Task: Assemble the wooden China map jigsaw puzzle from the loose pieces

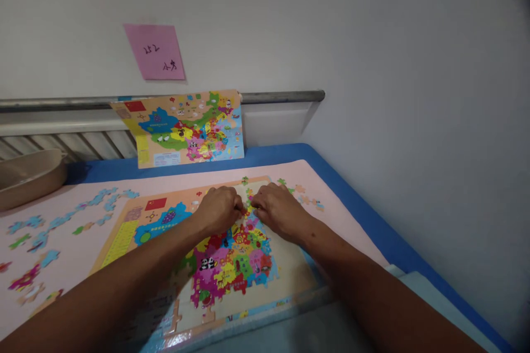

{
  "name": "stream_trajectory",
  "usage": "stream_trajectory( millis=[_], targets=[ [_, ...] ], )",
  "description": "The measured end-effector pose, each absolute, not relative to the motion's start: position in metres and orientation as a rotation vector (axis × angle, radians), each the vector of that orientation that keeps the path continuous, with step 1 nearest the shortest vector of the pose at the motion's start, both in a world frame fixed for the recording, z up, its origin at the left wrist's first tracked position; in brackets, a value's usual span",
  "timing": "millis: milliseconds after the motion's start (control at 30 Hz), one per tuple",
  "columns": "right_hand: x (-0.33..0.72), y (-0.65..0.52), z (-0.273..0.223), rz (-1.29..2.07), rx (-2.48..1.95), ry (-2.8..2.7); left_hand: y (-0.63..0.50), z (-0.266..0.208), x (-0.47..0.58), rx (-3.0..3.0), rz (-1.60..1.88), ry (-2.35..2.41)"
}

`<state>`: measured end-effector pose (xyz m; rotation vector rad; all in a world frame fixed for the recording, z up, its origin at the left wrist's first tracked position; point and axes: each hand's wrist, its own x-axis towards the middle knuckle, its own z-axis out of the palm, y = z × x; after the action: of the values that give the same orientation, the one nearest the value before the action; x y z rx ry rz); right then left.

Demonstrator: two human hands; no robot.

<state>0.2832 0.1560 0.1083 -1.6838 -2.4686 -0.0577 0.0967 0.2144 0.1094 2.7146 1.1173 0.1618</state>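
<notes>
Multicoloured map puzzle (244, 265) part-assembled, near right edge of desk (337, 219). Left hand (221, 207) and right hand (277, 207) over puzzle's far part, just apart, fingers curled; can't tell if either is clamped on anything.

Your left forearm (143, 265) reaches from the near left, your right forearm (356, 270) from the near right. Your left hand (220, 208) and right hand (280, 210) sit just apart, backs up, fingers curled.

Basin (43, 186) cut off at left edge. Left forearm (136, 265) hides part of puzzle (242, 256). Contact under left hand (221, 207) and right hand (279, 209): hidden.
</notes>
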Motion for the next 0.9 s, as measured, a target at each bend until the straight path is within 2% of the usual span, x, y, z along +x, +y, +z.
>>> stream_trajectory(
  millis=[233,900],
  targets=[
    [0.282,0.157,0.11,-0.033,-1.689,-2.498,0.216,0.11,0.095,2.78,0.136,1.0],
    [0.282,0.158,0.104,-0.069,-1.696,-2.458,0.224,0.111,0.095,2.564,0.124,1.099]
  ],
)
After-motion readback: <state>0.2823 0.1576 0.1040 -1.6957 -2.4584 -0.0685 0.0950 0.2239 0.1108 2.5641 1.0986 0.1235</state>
